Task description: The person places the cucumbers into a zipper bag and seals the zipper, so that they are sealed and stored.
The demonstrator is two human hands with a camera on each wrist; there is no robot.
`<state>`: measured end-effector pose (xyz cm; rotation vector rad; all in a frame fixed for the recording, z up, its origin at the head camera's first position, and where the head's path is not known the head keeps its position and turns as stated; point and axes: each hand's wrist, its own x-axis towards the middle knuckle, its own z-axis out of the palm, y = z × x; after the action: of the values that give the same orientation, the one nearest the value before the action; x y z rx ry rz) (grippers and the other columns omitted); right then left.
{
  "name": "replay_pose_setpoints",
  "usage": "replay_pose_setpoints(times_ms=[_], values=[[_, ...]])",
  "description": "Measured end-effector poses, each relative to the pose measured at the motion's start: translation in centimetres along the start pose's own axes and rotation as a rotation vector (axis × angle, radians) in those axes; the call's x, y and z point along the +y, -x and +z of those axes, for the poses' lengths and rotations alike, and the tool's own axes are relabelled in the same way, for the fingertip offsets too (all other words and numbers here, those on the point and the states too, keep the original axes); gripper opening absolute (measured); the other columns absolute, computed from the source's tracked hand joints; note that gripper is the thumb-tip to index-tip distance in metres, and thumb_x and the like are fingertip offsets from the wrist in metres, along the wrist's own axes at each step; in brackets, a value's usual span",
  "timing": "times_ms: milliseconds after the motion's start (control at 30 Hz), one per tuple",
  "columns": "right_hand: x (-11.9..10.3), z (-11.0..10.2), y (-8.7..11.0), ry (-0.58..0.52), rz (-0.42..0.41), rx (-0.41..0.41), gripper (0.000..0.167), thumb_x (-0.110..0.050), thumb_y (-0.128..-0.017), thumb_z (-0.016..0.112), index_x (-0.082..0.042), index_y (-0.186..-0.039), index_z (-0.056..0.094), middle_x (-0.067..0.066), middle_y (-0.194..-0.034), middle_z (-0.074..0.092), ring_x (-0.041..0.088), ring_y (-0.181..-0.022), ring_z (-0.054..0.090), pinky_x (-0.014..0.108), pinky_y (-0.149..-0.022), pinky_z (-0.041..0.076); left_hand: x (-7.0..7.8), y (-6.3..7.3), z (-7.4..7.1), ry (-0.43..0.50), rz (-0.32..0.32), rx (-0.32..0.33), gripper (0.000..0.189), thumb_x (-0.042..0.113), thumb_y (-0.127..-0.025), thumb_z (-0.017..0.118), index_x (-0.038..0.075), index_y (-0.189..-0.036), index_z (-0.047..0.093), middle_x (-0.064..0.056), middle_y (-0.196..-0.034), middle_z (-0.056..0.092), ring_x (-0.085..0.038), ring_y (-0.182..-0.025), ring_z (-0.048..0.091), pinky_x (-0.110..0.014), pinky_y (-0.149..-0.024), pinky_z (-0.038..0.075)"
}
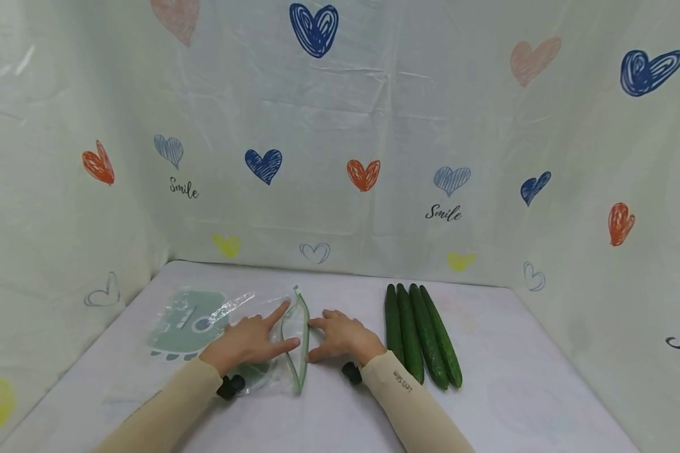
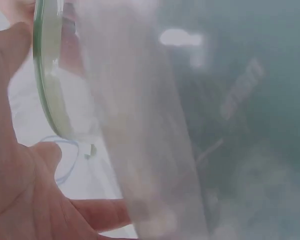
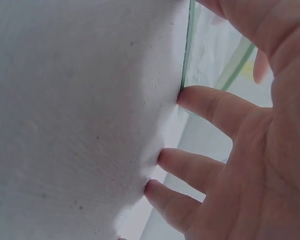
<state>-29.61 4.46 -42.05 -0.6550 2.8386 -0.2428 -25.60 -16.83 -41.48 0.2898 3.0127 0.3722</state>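
Observation:
A clear plastic zip bag (image 1: 307, 314) with a green-edged mouth lies on the table, its mouth parted and facing right. My left hand (image 1: 248, 343) is over the bag near the mouth, with index finger and thumb spread apart. In the left wrist view, the green rim (image 2: 38, 75) runs beside that hand (image 2: 25, 170). Across from it, my right hand (image 1: 344, 338) has its fingers spread, fingertips at the right-hand rim. The right wrist view shows a finger touching the green edge (image 3: 187, 55), other fingertips on the white surface. Several green cucumbers (image 1: 425, 333) lie side by side right of this hand.
The white table (image 1: 515, 377) has a pale green printed figure (image 1: 189, 318) under the bag. A heart-patterned sheet (image 1: 317, 214) rises behind and along both sides. A small black device (image 1: 230, 386) sits at the left wrist, another black device (image 1: 352, 372) at the right.

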Motion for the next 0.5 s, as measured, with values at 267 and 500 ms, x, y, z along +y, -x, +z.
replay_pose_setpoints(times_ms=[267, 500], values=[[0.1, 0.0, -0.1, -0.009, -0.009, 0.005, 0.073, -0.056, -0.072, 0.075, -0.034, -0.138, 0.052, 0.004, -0.149, 0.038, 0.024, -0.139, 0.03, 0.058, -0.106, 0.03, -0.4, 0.4, -0.1, 0.002, 0.049, -0.009, 0.095, 0.075, -0.077, 0.056, 0.035, -0.154, 0.017, -0.029, -0.134, 0.048, -0.053, -0.12, 0.045, -0.079, -0.084, 0.031], [0.2, 0.0, -0.1, -0.007, -0.019, 0.002, 0.074, -0.055, -0.072, 0.074, -0.033, -0.139, 0.051, 0.005, -0.15, 0.037, 0.025, -0.14, 0.029, 0.059, -0.106, 0.03, -0.9, 0.3, 0.0, -0.029, 0.221, 0.001, 0.09, 0.062, -0.078, 0.067, 0.029, -0.152, 0.028, -0.024, -0.154, 0.02, -0.047, -0.138, 0.022, -0.073, -0.099, 0.022]])
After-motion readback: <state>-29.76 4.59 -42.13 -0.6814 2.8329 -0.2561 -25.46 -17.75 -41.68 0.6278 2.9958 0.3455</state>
